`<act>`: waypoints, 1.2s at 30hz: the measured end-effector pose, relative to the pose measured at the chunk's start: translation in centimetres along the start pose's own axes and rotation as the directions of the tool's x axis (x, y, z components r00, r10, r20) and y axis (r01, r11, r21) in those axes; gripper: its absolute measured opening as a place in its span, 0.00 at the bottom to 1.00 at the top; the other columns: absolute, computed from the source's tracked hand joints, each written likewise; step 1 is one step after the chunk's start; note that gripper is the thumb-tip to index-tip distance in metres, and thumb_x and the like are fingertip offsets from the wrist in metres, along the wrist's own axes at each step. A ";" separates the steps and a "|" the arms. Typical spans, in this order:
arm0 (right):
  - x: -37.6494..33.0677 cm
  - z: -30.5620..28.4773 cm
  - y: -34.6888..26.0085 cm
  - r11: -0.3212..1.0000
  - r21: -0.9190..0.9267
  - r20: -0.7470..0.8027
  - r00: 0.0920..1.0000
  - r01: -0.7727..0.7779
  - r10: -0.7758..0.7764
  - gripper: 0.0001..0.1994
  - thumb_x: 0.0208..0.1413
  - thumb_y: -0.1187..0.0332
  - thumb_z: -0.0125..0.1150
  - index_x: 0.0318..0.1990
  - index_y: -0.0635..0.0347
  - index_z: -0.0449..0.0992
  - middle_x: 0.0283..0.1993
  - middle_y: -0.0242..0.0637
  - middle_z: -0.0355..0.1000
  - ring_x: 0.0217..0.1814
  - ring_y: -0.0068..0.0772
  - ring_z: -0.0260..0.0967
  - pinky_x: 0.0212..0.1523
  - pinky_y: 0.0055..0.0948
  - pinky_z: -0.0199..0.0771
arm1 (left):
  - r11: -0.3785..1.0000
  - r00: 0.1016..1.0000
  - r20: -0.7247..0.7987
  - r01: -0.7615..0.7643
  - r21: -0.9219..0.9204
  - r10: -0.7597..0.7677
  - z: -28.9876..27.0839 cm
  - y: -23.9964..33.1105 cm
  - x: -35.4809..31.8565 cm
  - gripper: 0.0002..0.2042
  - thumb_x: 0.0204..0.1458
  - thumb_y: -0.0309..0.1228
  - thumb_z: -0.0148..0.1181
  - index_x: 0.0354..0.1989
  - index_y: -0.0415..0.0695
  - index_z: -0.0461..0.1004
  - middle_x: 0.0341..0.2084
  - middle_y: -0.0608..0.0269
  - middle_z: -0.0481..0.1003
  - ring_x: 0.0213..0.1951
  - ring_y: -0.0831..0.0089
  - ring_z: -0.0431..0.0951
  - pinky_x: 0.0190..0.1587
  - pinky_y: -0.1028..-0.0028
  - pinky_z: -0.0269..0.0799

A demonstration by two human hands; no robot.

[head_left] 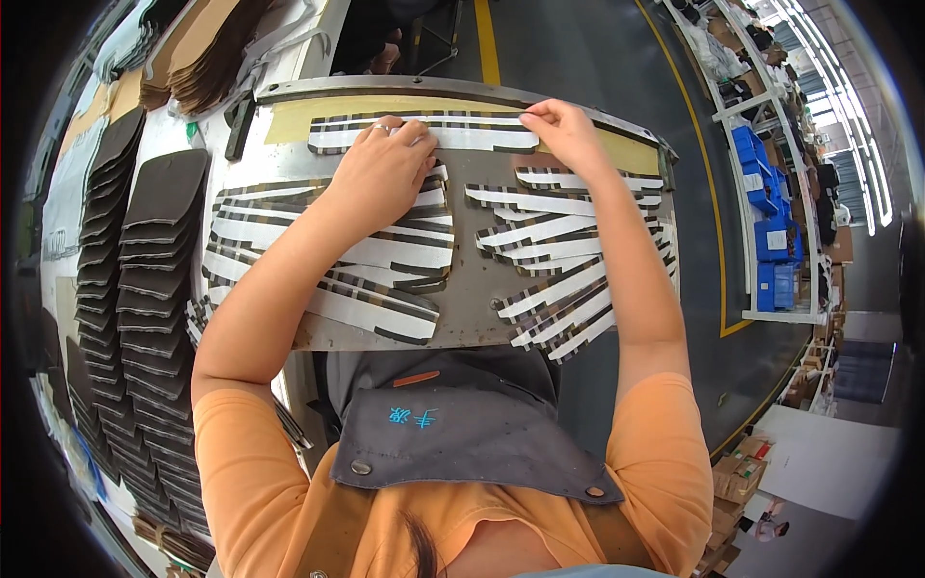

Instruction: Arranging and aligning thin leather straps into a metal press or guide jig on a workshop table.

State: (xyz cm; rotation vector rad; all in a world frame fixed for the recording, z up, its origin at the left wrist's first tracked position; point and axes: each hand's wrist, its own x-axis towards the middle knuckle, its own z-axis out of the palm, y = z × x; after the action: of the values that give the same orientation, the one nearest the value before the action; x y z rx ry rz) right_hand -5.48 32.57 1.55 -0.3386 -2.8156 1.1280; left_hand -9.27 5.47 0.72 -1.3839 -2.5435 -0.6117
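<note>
A long strip, white along its length with a plaid edge, lies across the far side of the metal worktop. My left hand is on its left-middle part, fingers bent together and fingertips pressing it down. The right end of the strip is pinched between the thumb and fingers of my right hand. Below my left hand, similar plaid-and-white strips are fanned in an overlapping pile, partly hidden by my forearm. Another fanned pile of strips lies under my right forearm.
A metal bar edges the worktop's far side, beside a yellowish band. To the left, long rows of overlapping dark pieces cover a white table, with brown stacks beyond. Blue bins stand on a shelf at right.
</note>
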 end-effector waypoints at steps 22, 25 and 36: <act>-3.0 1.5 -1.7 0.857 -0.356 -0.136 0.887 0.372 -0.441 0.11 0.55 0.64 0.55 0.41 0.60 0.76 0.44 0.37 0.73 0.47 0.39 0.69 0.47 0.35 0.71 | 0.935 0.978 0.044 0.182 0.306 -0.205 0.1 -0.8 0.2 0.18 0.59 0.42 0.46 0.55 0.49 0.66 0.57 0.61 0.66 0.59 0.54 0.63 0.61 0.55 0.53; -4.0 1.3 -2.6 0.781 -0.546 0.062 0.945 0.302 -0.321 0.18 0.59 0.59 0.50 0.51 0.59 0.73 0.56 0.39 0.69 0.56 0.40 0.67 0.52 0.35 0.70 | 0.942 0.984 0.025 0.164 0.292 -0.179 0.5 -1.0 0.1 0.19 0.60 0.42 0.44 0.57 0.50 0.65 0.58 0.61 0.65 0.59 0.54 0.63 0.61 0.57 0.54; -4.3 1.3 -2.4 0.671 -0.669 0.073 0.927 0.319 -0.368 0.19 0.59 0.61 0.49 0.54 0.61 0.70 0.55 0.38 0.67 0.55 0.40 0.65 0.53 0.36 0.67 | 0.971 0.993 -0.007 0.113 0.213 -0.114 0.4 -0.7 0.8 0.19 0.59 0.37 0.47 0.58 0.48 0.64 0.50 0.60 0.68 0.51 0.57 0.67 0.55 0.62 0.59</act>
State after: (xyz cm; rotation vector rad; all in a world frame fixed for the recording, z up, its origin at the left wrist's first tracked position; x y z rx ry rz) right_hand -1.93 28.99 2.20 0.1286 -2.9343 -0.0170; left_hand -10.25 5.90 0.39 -1.1771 -2.6158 -0.3394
